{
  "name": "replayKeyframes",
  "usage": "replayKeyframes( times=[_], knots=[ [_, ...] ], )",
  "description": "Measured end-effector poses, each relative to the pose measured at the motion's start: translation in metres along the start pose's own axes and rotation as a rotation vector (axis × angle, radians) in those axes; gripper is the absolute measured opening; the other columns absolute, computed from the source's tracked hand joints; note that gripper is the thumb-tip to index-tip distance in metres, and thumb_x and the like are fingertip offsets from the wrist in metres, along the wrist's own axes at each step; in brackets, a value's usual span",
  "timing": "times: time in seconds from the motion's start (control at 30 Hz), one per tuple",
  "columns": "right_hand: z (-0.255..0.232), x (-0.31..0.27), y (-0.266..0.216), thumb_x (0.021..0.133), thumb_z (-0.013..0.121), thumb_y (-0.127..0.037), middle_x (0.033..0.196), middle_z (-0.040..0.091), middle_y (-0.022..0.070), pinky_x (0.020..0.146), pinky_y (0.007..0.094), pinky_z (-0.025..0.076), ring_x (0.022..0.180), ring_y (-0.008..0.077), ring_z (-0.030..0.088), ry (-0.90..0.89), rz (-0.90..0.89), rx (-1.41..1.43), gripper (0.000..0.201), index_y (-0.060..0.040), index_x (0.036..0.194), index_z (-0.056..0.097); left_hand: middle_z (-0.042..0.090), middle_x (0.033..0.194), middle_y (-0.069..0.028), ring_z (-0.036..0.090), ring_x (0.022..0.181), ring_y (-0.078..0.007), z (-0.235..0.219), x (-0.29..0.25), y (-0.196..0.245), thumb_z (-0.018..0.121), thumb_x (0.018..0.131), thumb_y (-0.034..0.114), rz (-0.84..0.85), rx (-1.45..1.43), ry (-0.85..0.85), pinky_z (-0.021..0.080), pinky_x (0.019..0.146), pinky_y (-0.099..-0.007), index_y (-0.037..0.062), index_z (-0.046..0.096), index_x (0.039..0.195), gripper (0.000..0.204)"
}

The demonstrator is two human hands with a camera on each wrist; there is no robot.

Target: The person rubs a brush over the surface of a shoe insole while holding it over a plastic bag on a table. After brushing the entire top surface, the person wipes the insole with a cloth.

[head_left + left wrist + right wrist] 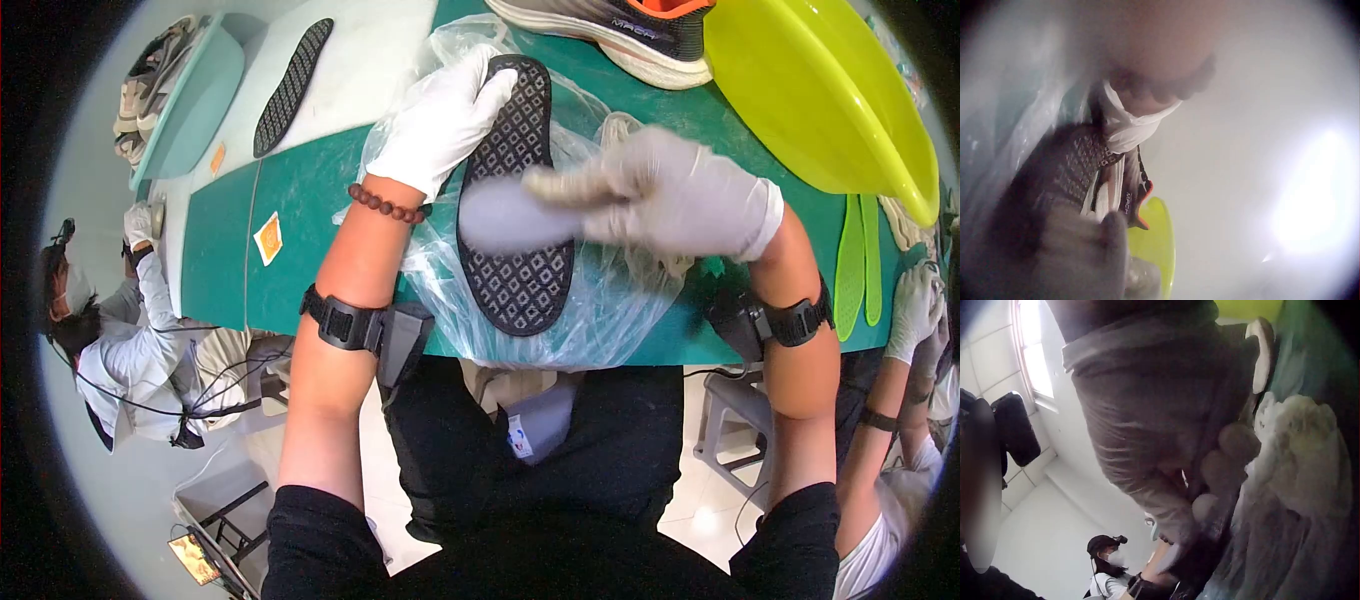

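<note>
A black insole (520, 285) with a grey diamond pattern lies lengthwise over a clear plastic bag (440, 290). My gloved left hand (432, 125) grips its far end at the left edge, the thumb on the patterned face. Over the middle of the insole, my gloved right hand (680, 195) pinches a flat, pale grey, rounded piece (515, 215), blurred in the head view. In the right wrist view the fingers curl round this pale piece (1172, 557), close over the dark insole. Its exact kind is hidden by blur.
A running shoe (625, 45) and a yellow-green basin (830, 100) stand at the back. Another black insole (293, 88) lies at the far left, near a blue tub (200, 100) of shoes. Green insoles (851, 265) lie right. An orange-and-white packet (268, 239) is on the green table (215, 250). People sit either side.
</note>
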State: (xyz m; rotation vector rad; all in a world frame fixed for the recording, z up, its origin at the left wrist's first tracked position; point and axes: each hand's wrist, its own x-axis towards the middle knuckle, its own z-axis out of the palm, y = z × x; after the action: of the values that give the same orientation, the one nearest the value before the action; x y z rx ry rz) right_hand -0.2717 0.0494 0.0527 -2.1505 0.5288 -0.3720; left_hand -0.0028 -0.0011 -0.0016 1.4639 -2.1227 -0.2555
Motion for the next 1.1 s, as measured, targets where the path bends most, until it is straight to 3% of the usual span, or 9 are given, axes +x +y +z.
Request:
replayKeyframes(
  times=[0.03, 0.13, 0.2, 0.37, 0.47, 0.63, 0.8, 0.97, 1.1],
  knots=[
    [0.003, 0.003, 0.007, 0.090, 0.072, -0.003, 0.131, 0.072, 0.0169, 0.107, 0.0317, 0.052, 0.117, 0.0207, 0.071, 0.155, 0.026, 0.013, 0.049, -0.0048, 0.138, 0.066, 0.073, 0.098, -0.0177, 0.068, 0.097, -0.0403, 0.001, 0.000, -0.001, 0.053, 0.105, 0.044, -0.002, -0.020, 0.001, 0.046, 0.091, -0.0529, 0.0095, 0.063, 0.112, 0.036],
    [-0.004, -0.002, 0.000, 0.089, 0.073, -0.002, 0.131, 0.072, 0.0167, 0.105, 0.0317, 0.052, 0.116, 0.0203, 0.072, 0.003, 0.123, 0.096, 0.050, -0.0050, 0.139, 0.066, 0.072, 0.098, -0.0199, 0.068, 0.096, -0.0416, -0.001, -0.002, 0.004, 0.057, 0.104, 0.040, -0.021, -0.135, -0.011, 0.050, 0.087, -0.0503, 0.0077, 0.064, 0.114, 0.035],
    [-0.014, 0.001, -0.025, 0.087, 0.074, 0.006, 0.139, 0.069, 0.0123, 0.111, 0.0311, 0.048, 0.127, 0.0187, 0.065, -0.315, 0.227, 0.073, 0.057, -0.0054, 0.142, 0.064, 0.071, 0.099, -0.0215, 0.068, 0.095, -0.0423, -0.002, -0.002, 0.005, 0.059, 0.103, 0.037, -0.009, -0.163, -0.015, 0.053, 0.083, -0.0482, 0.0065, 0.064, 0.116, 0.034],
    [0.000, 0.001, 0.003, 0.090, 0.073, 0.003, 0.140, 0.069, 0.0138, 0.111, 0.0303, 0.049, 0.126, 0.0183, 0.066, 0.197, 0.209, 0.106, 0.054, -0.0035, 0.142, 0.063, 0.071, 0.100, -0.0210, 0.068, 0.095, -0.0409, 0.001, -0.001, -0.001, 0.059, 0.103, 0.038, -0.016, -0.163, -0.005, 0.052, 0.085, -0.0474, 0.0071, 0.065, 0.116, 0.034],
    [-0.011, -0.001, -0.013, 0.090, 0.072, -0.003, 0.133, 0.071, 0.0177, 0.107, 0.0298, 0.051, 0.119, 0.0200, 0.070, -0.263, 0.069, 0.123, 0.051, -0.0057, 0.140, 0.065, 0.071, 0.099, -0.0206, 0.069, 0.095, -0.0400, -0.003, -0.001, 0.004, 0.059, 0.104, 0.038, -0.026, -0.159, -0.041, 0.052, 0.084, -0.0470, 0.0073, 0.065, 0.116, 0.034],
    [0.008, 0.002, 0.012, 0.090, 0.070, -0.003, 0.129, 0.072, 0.0189, 0.109, 0.0319, 0.050, 0.120, 0.0257, 0.070, 0.238, 0.100, 0.095, 0.048, -0.0048, 0.138, 0.066, 0.072, 0.099, -0.0196, 0.068, 0.093, -0.0389, 0.005, 0.001, -0.006, 0.058, 0.105, 0.038, 0.000, -0.190, -0.013, 0.052, 0.084, -0.0453, 0.0072, 0.065, 0.115, 0.034],
    [-0.009, -0.001, -0.017, 0.092, 0.074, -0.007, 0.131, 0.072, 0.0186, 0.109, 0.0305, 0.049, 0.121, 0.0206, 0.069, -0.298, 0.053, 0.061, 0.047, -0.0011, 0.137, 0.065, 0.071, 0.100, -0.0203, 0.068, 0.094, -0.0383, -0.001, -0.001, 0.003, 0.058, 0.105, 0.036, -0.003, -0.210, -0.043, 0.052, 0.085, -0.0440, 0.0060, 0.065, 0.116, 0.033],
    [0.005, 0.000, 0.006, 0.092, 0.074, -0.006, 0.128, 0.074, 0.0176, 0.103, 0.0307, 0.052, 0.117, 0.0189, 0.070, 0.253, 0.196, 0.083, 0.047, -0.0045, 0.138, 0.067, 0.071, 0.099, -0.0195, 0.068, 0.094, -0.0375, 0.003, 0.001, -0.003, 0.057, 0.105, 0.034, -0.119, -0.312, -0.099, 0.052, 0.085, -0.0426, 0.0053, 0.065, 0.112, 0.030],
    [-0.005, -0.003, -0.004, 0.092, 0.074, -0.011, 0.124, 0.075, 0.0169, 0.095, 0.0327, 0.055, 0.103, 0.0222, 0.074, -0.210, 0.020, 0.094, 0.042, -0.0084, 0.133, 0.070, 0.071, 0.098, -0.0177, 0.067, 0.092, -0.0356, 0.002, 0.001, -0.002, 0.057, 0.106, 0.035, 0.015, -0.213, -0.026, 0.051, 0.087, -0.0422, 0.0049, 0.064, 0.111, 0.031]
  ],
)
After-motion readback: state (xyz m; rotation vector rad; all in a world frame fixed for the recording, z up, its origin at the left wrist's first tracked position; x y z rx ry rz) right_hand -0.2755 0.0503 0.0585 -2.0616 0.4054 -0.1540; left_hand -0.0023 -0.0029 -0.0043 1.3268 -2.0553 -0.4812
